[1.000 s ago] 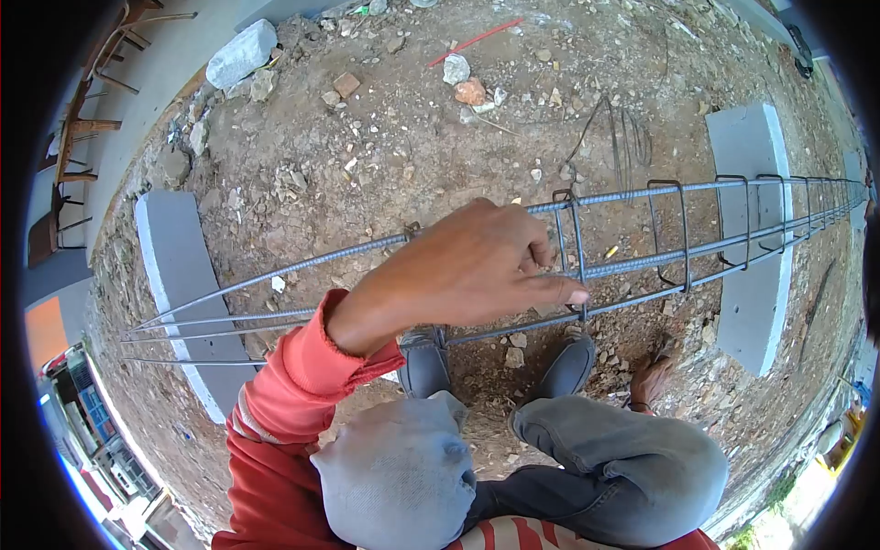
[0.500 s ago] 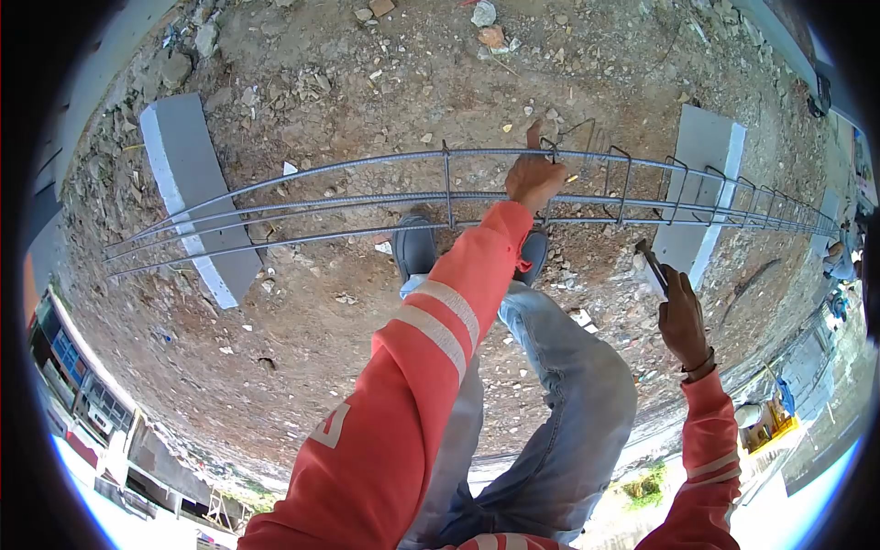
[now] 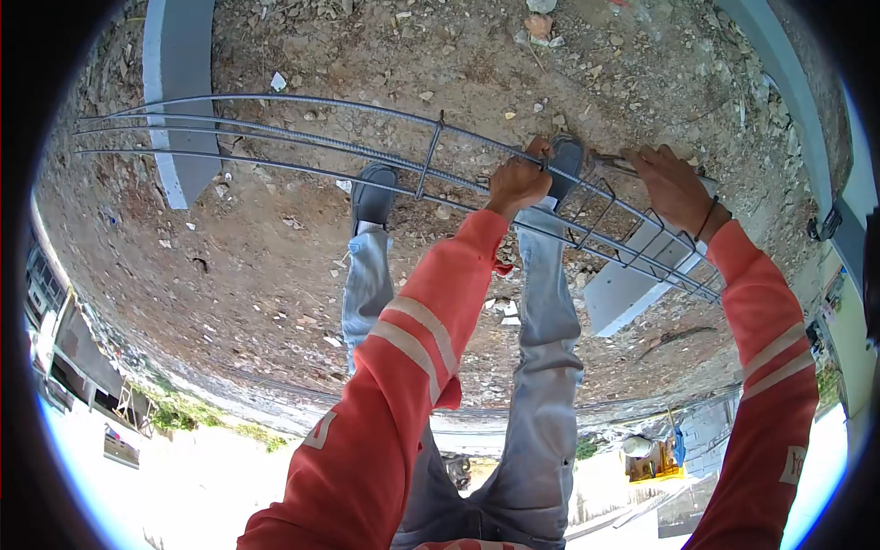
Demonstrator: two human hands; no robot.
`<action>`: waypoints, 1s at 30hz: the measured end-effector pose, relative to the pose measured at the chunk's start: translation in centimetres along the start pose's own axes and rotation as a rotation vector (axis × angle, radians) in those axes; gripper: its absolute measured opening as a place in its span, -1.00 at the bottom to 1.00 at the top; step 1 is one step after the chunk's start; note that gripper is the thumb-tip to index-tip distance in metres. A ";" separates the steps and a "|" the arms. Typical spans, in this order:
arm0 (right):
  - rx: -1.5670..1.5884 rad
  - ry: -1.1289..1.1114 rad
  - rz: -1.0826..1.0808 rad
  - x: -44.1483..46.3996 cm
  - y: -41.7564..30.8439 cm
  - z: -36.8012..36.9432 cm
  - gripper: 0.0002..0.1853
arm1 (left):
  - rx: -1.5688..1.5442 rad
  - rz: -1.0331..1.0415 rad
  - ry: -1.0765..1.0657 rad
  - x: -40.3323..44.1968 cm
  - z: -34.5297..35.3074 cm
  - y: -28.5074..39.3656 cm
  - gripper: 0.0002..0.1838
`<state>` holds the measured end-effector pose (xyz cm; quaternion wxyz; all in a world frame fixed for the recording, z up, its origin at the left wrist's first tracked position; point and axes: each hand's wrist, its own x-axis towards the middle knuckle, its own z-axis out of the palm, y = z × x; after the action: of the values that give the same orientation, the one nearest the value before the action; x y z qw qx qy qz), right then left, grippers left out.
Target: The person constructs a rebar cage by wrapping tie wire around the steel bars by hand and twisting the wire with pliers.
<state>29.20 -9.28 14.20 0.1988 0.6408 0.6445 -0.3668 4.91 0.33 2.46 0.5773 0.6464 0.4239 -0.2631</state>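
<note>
A long rebar cage (image 3: 302, 137), made of ribbed bars with square stirrups, runs across the view. My left hand (image 3: 520, 183) is closed on the cage at its upper bar, around a stirrup mostly hidden by my fingers. One stirrup (image 3: 429, 156) stands alone to the left, and several sit close together on the right. My right hand (image 3: 674, 188) grips a dark metal hand tool (image 3: 607, 163), its head pointing left toward my left hand, just beyond the upper bar. The tool's exact kind is not clear.
Grey slab-like supports lie under the cage at left (image 3: 179, 110) and right (image 3: 623, 284). My dark shoes (image 3: 374, 194) are by the bars, on rubble-strewn soil. A grey beam or wall edge (image 3: 788, 101) curves along the right, and a yellow object (image 3: 655, 466) appears behind me.
My right hand has brought the tool up and across to the cage's far side, near my left hand. The view has turned, so the cage slants down to the right. My feet are farther apart.
</note>
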 end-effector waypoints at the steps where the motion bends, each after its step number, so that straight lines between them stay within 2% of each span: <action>1: 0.111 -0.032 -0.129 1.8 1.5 -0.2 -0.40 | -0.077 0.019 0.051 0.3 0.5 -0.2 -0.60; 2: 0.099 -0.039 -0.147 3.2 2.5 -0.4 -0.40 | -0.094 0.009 0.062 1.1 1.1 -0.7 -0.60; 4: -0.028 -0.070 -0.365 5.0 3.0 -0.5 -0.40 | -0.270 0.171 0.092 2.5 2.3 -2.1 -0.68; 6: -0.109 -0.080 -0.382 5.1 1.9 -0.6 -0.39 | -0.326 0.207 0.143 3.2 3.5 -3.1 -0.75; 8: -0.201 -0.080 -0.392 4.8 0.5 -1.0 -0.38 | -0.309 0.413 0.256 4.6 5.0 -4.0 -0.68; 12: -0.170 -0.018 -0.320 4.0 -1.6 -1.2 -0.32 | -0.406 0.360 0.252 2.9 3.2 -2.2 -0.75; 14: -0.130 0.026 -0.237 4.2 -1.9 -1.1 -0.29 | -0.503 0.298 0.178 2.3 2.6 -1.8 -0.84; 20: -0.201 0.017 -0.252 4.8 -2.1 -1.7 -0.27 | -0.514 0.297 0.246 2.4 3.3 -1.5 -0.96; 23: -0.239 0.018 -0.234 4.8 -2.5 -1.6 -0.26 | -0.543 0.297 0.274 3.4 4.2 -1.7 -0.86; 30: -0.303 0.024 -0.271 4.5 -3.4 -1.0 -0.26 | -0.592 0.311 0.321 4.1 5.7 -2.0 -0.89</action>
<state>25.68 -5.21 12.34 0.2342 0.5154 0.7749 -0.2813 6.12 -4.26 -3.16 0.6985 0.5411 0.4635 0.0665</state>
